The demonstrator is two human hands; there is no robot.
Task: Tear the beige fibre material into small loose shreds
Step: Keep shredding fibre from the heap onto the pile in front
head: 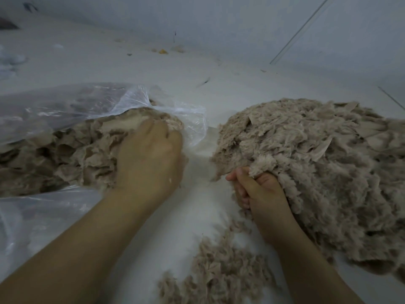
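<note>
Both forearms are bare to the frame's lower edge, with no sleeve, watch or ring. The bare left hand [151, 159] carries a small white fleck; the bare right hand [260, 191] has short, unpainted nails.

1. Head view: a single wide-angle camera worn on the person's head, facing forward and down, close above a white surface [219, 88].
2. Forearms enter from 6 o'clock; a wall [219, 18] closes the scene at 12 o'clock.
3. No second view shares the scene.
</note>
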